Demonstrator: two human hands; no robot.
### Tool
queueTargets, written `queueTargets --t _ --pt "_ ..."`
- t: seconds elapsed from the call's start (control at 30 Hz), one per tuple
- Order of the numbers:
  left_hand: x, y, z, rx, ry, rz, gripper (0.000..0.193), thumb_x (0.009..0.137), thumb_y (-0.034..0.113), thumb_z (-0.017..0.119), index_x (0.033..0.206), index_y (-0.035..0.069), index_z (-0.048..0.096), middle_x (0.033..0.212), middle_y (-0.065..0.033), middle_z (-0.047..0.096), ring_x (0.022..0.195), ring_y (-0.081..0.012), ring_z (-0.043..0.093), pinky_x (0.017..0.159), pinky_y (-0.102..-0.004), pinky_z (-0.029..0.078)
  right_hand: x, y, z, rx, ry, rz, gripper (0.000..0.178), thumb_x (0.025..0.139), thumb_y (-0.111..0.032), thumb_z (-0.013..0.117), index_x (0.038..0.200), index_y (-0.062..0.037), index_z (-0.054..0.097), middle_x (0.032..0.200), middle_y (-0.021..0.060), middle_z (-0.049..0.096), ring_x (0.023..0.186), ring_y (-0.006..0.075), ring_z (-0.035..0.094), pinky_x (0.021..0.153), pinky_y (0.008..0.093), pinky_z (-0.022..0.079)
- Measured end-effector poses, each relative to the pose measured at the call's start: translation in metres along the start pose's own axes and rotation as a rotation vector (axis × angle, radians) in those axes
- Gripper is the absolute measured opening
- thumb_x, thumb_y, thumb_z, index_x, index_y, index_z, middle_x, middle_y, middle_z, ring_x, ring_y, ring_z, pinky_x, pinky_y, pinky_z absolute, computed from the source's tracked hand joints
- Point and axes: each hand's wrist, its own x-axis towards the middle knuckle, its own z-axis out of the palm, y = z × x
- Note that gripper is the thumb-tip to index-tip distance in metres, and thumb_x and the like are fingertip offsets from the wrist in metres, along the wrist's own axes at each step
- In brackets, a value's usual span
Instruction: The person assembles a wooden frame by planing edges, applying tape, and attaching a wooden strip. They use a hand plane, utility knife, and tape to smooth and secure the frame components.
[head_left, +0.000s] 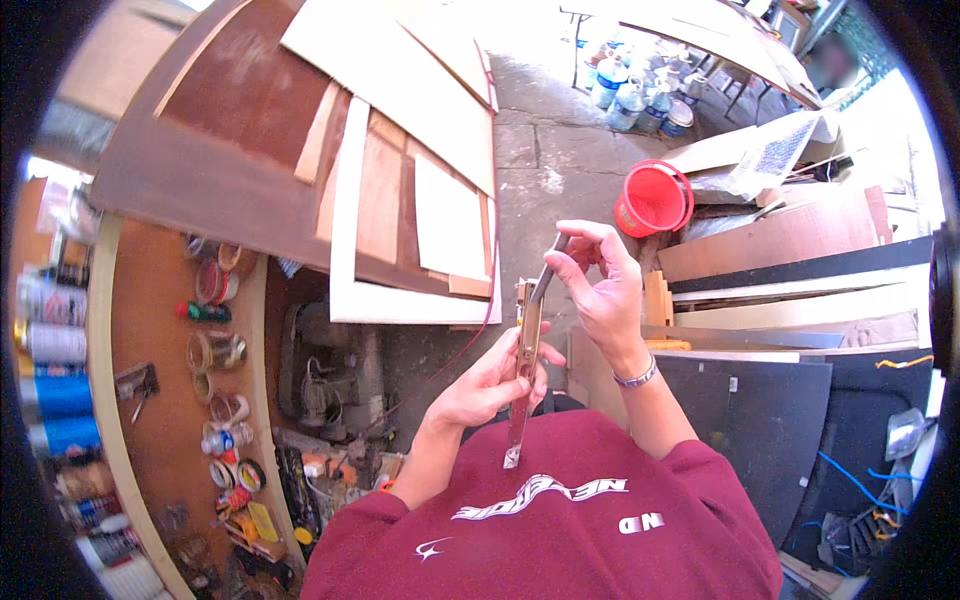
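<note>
Clamping metal strip (519, 412) with left hand (480, 388), left of and nearer than red bucket (650, 195); pinching grey rod (547, 274) with right hand (606, 290). Apparently mid-work: already meeting strip's far end with rod, not yet letting go; cannot tell whether joined.

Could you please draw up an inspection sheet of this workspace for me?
Surface: brown worktop bearing overlapping boards, white and brown.
Job's things: long metal strip and grey metal bar, overlapping near the strip's upper end; whether they are joined cannot be told.
Clutter: tape rolls on the shelf at left; panels piled at right, with clear plastic wrap beyond.
Hands: left hand grips the strip; right hand pinches the bar's upper end.
Cables: blue cables at lower right; thin red cord along the boards' right edge.
Surroundings: red bucket and plastic bottles on the grey floor.
</note>
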Motion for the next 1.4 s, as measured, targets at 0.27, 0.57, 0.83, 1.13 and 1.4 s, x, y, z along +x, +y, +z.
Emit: queueTargets --t 0.27,0.57,0.83,1.13,1.4 --pt "0.138 0.046 -0.018 0.019 -0.141 -0.042 0.093 0.075 -0.008 0.059 0.159 0.005 0.02 0.133 -0.0149 0.053 0.094 -0.0181 0.06 0.082 -0.0322 0.051 0.127 0.029 -0.052 -0.194 -0.137 0.044 0.032 0.088 -0.008 0.078 0.119 -0.0037 0.066 0.089 0.0041 0.068 0.08 0.0124 0.063 0.071 0.0278 0.049" --pt "0.287 0.094 -0.059 -0.029 0.004 0.195 0.092 0.072 -0.016 0.051 0.157 0.007 0.024 0.136 -0.0145 0.051 0.097 -0.0189 0.061 0.08 -0.0318 0.052 0.243 0.091 -0.07 -0.169 0.003 -0.063 0.035 0.092 -0.008 0.073 0.124 -0.0024 0.062 0.101 0.0107 0.063 0.091 0.0208 0.064 0.079 0.0311 0.052" --pt "0.473 0.201 -0.154 0.075 0.185 0.46 0.095 0.071 -0.018 0.047 0.158 0.008 0.022 0.138 -0.0166 0.049 0.094 -0.0181 0.06 0.08 -0.0326 0.053 0.312 0.2 -0.084 0.061 -0.548 0.434 0.032 0.104 -0.029 0.06 0.118 -0.0007 0.063 0.085 0.0084 0.069 0.073 0.0137 0.064 0.07 0.0298 0.052" --pt "0.658 0.329 -0.225 0.142 0.247 0.475 0.096 0.071 -0.018 0.047 0.159 0.011 0.022 0.138 -0.0163 0.049 0.095 -0.0179 0.06 0.082 -0.0332 0.053 0.515 0.281 -0.083 0.29 -0.546 0.673 0.027 0.106 -0.023 0.058 0.107 0.0027 0.066 0.083 0.0071 0.072 0.07 0.0128 0.067 0.067 0.027 0.054" --pt "0.854 0.421 -0.304 0.139 0.174 0.519 0.093 0.075 -0.012 0.057 0.158 0.008 0.022 0.139 -0.0167 0.049 0.094 -0.0185 0.061 0.082 -0.0333 0.052 0.689 0.391 -0.074 0.272 -0.363 0.519 0.024 0.105 -0.02 0.058 0.102 0.0023 0.066 0.079 0.0064 0.071 0.067 0.0124 0.066 0.065 0.0266 0.053"
